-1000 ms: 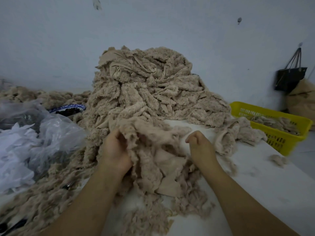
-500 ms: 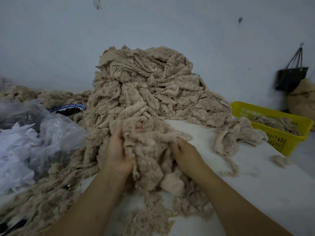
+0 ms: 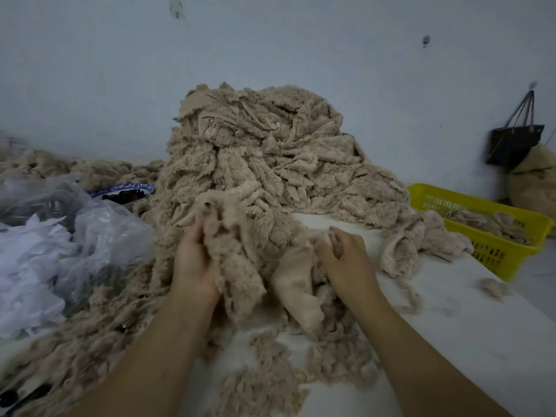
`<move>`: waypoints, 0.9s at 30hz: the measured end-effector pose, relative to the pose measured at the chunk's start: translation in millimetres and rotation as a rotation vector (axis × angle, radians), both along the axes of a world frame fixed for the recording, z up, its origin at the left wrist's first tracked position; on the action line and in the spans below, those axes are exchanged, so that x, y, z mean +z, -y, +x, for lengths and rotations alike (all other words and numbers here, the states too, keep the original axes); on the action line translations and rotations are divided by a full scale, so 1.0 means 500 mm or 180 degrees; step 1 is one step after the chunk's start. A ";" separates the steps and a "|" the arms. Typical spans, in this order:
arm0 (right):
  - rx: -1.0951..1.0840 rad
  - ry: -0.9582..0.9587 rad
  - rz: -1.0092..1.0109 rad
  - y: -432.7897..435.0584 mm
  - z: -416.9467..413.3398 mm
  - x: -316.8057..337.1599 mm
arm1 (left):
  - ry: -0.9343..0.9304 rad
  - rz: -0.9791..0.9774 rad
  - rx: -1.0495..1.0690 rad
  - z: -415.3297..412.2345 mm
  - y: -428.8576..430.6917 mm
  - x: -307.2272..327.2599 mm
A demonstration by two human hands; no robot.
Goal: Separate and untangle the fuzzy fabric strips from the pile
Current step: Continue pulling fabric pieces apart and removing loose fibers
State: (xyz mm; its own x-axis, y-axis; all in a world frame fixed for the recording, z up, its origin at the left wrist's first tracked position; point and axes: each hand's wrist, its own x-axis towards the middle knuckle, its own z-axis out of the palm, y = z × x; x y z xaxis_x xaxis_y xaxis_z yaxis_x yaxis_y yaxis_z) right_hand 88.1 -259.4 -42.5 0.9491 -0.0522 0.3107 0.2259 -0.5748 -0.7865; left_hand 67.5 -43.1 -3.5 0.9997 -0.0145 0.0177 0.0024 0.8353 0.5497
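A tall pile of beige fuzzy fabric strips [image 3: 264,152] rises at the middle of the white table [image 3: 481,341], against the wall. At its near foot, my left hand [image 3: 194,263] grips a fuzzy clump of strips [image 3: 237,266], fingers curled into it. My right hand [image 3: 346,254] holds the fabric beside a smooth beige flap [image 3: 298,287], fingers bent down into the strips. Loose fluff and strips [image 3: 264,383] lie between my forearms.
A yellow plastic basket [image 3: 493,236] with some strips stands at the right table edge. Clear plastic bags with white scraps [image 3: 45,251] sit at the left, a blue-rimmed bowl [image 3: 123,192] behind them. A black bag [image 3: 514,142] hangs on the wall.
My right hand first moved left into the clump, then drew back to the right with fabric. My left hand stayed gripping the clump, which now spreads wider between the hands.
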 end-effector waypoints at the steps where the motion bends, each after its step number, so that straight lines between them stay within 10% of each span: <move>1: 0.0125 0.0176 0.0131 -0.011 -0.014 0.009 | -0.0013 0.0045 -0.0156 -0.002 0.016 0.000; 4: 0.0635 0.0775 0.0399 -0.041 -0.042 0.026 | 0.0167 0.0252 -0.0452 -0.005 0.044 -0.007; 11: 0.0257 0.0119 0.1237 -0.037 -0.019 0.017 | 0.0239 0.0983 -0.0629 -0.007 0.053 -0.020; 19: -0.0102 -0.0506 0.2589 0.001 0.005 0.024 | 0.0020 -0.0220 -0.0162 0.003 0.028 -0.011; 27: 0.0789 -0.0727 0.1172 -0.032 -0.035 0.016 | 0.0210 0.0102 -0.0498 -0.017 0.052 -0.007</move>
State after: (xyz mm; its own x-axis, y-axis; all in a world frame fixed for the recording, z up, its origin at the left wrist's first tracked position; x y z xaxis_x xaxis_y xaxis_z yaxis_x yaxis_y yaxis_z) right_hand 70.5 -243.6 -34.3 0.9885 0.1163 0.0969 0.1189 -0.2006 -0.9724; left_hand 58.8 -69.0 -7.0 0.9819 -0.1715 0.0802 0.0940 0.8097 0.5793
